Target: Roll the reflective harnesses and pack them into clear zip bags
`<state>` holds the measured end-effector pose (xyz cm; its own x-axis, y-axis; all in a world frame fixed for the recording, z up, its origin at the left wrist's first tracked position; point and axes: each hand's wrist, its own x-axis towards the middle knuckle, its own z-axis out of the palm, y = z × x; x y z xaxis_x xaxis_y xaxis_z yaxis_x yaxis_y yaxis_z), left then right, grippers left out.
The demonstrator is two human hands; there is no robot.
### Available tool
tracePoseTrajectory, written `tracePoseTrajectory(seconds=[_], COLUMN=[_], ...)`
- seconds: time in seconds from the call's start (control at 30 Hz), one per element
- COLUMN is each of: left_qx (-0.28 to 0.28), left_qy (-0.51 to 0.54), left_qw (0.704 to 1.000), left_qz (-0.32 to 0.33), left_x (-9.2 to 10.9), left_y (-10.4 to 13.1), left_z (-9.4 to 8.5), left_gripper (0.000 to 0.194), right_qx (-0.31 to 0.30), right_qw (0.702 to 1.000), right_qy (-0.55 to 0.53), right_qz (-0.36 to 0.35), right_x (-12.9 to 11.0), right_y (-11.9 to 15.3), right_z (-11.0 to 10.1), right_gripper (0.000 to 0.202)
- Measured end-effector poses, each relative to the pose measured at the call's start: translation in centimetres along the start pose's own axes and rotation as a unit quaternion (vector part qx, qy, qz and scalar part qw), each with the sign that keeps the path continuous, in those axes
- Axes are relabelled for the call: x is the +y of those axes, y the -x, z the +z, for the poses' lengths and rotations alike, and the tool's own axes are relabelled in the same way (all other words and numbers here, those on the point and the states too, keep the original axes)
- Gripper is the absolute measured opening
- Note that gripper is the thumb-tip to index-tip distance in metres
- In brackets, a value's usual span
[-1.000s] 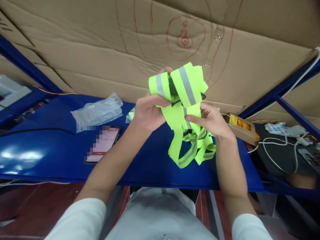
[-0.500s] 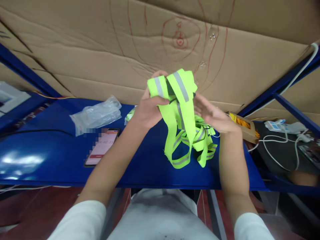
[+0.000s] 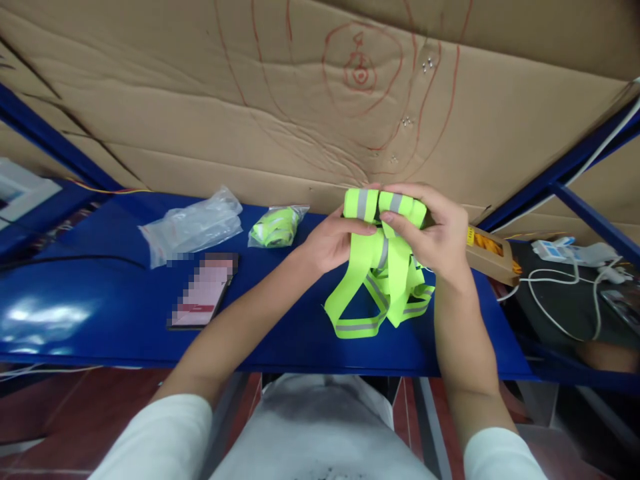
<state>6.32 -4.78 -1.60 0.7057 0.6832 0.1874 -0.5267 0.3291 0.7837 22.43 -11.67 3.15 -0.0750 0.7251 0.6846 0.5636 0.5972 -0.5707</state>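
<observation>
Neon yellow-green reflective straps (image 3: pixel 365 327) with a grey stripe hang in loops from my two hands, their lower part resting on the blue table. My left hand (image 3: pixel 333 241) pinches a folded part of the strap, thumb across its front. With thumb in front and fingers behind, my right hand (image 3: pixel 440 227) grips another folded part beside it. The two folded bundles sit side by side, a narrow gap between them. More tangled strap lies behind, partly hidden by my right hand.
Left of my hands lie a bagged folded reflective strap (image 3: pixel 276 228), an empty clear plastic bag (image 3: pixel 195 227) and a phone (image 3: pixel 206 291) on the blue table (image 3: pixel 100 293). A cardboard box (image 3: pixel 493 257) with orange contents and white cables stand at right. Cardboard (image 3: pixel 175 100) walls the back.
My right hand, previously spread beside the straps, has closed on a folded part. Both hands and the strap bundle have moved lower and to the right, uncovering the bagged strap.
</observation>
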Motion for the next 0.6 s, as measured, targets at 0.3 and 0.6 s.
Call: tracePoseTrajectory(seconds=[0.3, 0.6], left_qx=[-0.088, -0.168], left_qy=[-0.095, 0.003], left_qw=[0.991, 0.985], left_qz=[-0.037, -0.031], left_x=[-0.9, 3.0], left_y=[1.0, 1.1], left_z=[1.4, 0.8], left_gripper=[0.039, 0.067], right_qx=[0.037, 0.087], right_qw=[0.998, 0.981], right_qy=[0.044, 0.057], right_qz=[0.029, -0.163], right_x=[-0.6, 0.4], right_y=[0.5, 0.5], right_z=[-0.6, 0.2], right_gripper=[0.035, 0.031])
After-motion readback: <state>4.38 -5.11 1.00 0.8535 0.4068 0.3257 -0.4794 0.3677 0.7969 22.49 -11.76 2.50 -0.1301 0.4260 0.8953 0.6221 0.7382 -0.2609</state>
